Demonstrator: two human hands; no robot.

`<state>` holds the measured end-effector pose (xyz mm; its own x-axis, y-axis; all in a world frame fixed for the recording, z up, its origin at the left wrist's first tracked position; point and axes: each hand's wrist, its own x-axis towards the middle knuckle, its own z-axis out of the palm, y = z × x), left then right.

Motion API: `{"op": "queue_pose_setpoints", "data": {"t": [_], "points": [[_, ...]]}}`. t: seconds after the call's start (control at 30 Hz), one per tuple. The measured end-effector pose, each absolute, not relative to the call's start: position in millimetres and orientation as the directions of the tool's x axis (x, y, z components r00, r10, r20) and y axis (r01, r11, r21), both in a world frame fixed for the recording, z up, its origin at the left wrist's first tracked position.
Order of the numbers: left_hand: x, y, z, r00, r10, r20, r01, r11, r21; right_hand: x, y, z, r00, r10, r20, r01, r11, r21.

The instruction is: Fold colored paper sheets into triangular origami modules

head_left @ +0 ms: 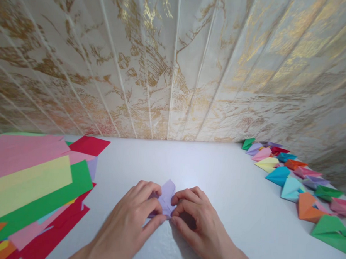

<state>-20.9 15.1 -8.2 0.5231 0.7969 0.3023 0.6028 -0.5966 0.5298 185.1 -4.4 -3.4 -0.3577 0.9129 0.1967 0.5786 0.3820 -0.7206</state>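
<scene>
A small lavender folded paper (167,197) is at the front middle of the white table, its pointed tip facing away from me. My left hand (136,212) grips its left side, with the thumb at the near edge and the fingers curled over it. On the other side my right hand (198,219) pinches the right edge, thumb low and fingertips above. The two thumbs come close together at the paper's near edge. Parts of the paper are hidden beneath the fingers.
Coloured paper sheets, among them a yellow sheet (27,187) and a green sheet (82,177), are piled at the left. Along the right edge stand rows of folded paper pieces, such as an orange one (308,206). A gold-patterned curtain (164,67) borders the white table (136,158) at the back.
</scene>
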Motion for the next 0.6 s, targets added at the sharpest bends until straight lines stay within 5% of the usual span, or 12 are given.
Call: {"op": "queue_pose_setpoints", "data": {"t": [0.33, 0.6], "points": [[-12.5, 16.9, -6.4, 0.511, 0.829, 0.227, 0.670, -0.550, 0.499, 182.3, 1.0, -1.8, -0.358, 0.919, 0.162, 0.596, 0.359, -0.718], [-11.7, 19.3, -9.9, 0.519, 0.831, 0.199, 0.683, -0.543, 0.489, 190.5, 3.4, -4.8, -0.453, 0.855, 0.251, 0.585, 0.498, -0.641]]}}
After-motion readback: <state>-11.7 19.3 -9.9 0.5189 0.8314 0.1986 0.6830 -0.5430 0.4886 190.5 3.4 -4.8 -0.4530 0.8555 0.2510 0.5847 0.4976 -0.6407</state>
